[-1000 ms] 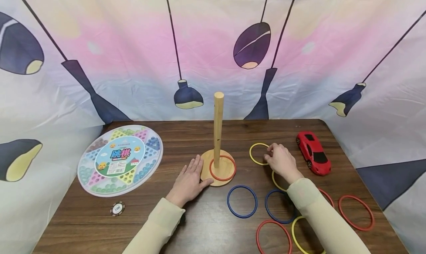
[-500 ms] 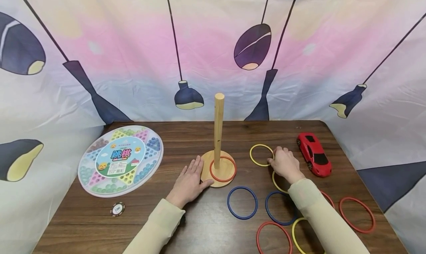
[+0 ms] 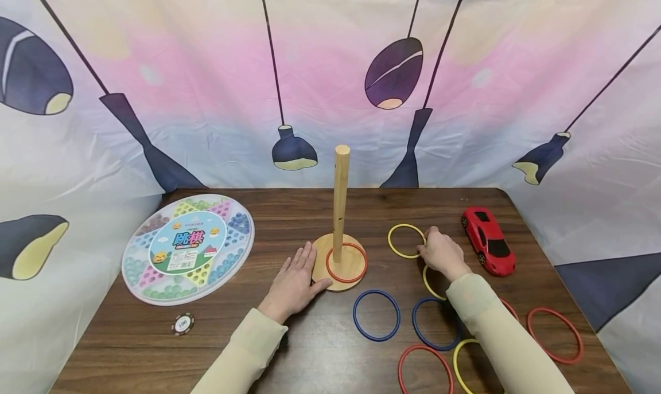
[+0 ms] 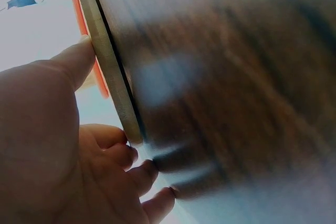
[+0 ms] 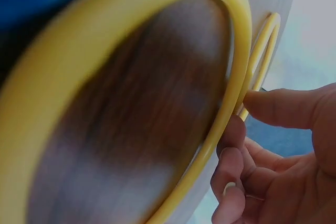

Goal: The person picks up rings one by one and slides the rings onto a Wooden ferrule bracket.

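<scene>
Left hand (image 3: 295, 279) lies flat with straight fingers against the peg base (image 3: 330, 275), while right hand (image 3: 440, 254), right of the peg, pinches a yellow ring (image 3: 405, 240) lying on the table (image 3: 289, 210)

We see the head view bright, evenly lit and sharp, bowed at its edges. Both wrist views are blurred and dim at close range, the desk (image 4: 220, 93) smeared.

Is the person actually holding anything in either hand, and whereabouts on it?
The right hand pinches the yellow ring at its right-hand rim. The left hand holds nothing; it rests flat against the wooden base.
</scene>
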The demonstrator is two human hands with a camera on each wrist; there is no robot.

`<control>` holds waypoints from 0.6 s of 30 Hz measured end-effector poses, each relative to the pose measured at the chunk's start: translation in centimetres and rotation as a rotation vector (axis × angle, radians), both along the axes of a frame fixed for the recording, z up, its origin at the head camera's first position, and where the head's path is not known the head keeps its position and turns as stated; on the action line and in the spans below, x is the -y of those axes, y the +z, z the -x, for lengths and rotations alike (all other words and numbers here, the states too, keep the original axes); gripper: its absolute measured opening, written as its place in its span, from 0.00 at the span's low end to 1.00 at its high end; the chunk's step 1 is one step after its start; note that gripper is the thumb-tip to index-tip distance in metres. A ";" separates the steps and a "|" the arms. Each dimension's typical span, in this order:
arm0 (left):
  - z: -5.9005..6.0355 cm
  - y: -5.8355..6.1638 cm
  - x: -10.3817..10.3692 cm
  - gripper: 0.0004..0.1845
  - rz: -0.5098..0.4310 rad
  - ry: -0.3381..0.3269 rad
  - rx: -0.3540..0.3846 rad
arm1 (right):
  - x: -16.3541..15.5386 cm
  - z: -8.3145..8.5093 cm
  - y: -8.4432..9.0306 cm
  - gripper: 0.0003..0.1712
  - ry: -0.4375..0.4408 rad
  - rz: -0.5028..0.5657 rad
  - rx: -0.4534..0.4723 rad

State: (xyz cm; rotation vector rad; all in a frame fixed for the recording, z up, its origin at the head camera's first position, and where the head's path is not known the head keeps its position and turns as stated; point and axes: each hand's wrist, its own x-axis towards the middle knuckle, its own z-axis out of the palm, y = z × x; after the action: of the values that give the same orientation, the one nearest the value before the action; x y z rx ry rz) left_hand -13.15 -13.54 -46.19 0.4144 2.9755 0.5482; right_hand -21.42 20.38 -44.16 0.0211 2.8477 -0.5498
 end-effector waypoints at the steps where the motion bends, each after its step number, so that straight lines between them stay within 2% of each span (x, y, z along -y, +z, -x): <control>1: 0.0 0.0 0.0 0.47 0.000 0.000 -0.001 | 0.0 0.0 0.0 0.24 -0.001 0.004 0.004; 12: 0.0 -0.1 -0.1 0.47 0.016 0.000 0.010 | 0.1 0.0 -0.5 0.25 -0.056 0.058 0.029; 18: 0.1 -0.2 -0.1 0.47 0.022 -0.003 -0.004 | 0.1 0.1 -0.5 0.22 -0.071 0.082 0.021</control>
State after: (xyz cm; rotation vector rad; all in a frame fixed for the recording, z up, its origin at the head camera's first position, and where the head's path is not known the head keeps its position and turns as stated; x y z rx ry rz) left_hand -13.27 -13.48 -46.39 0.4179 2.9818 0.5143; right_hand -21.55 20.26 -44.61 0.1129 2.8099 -0.6770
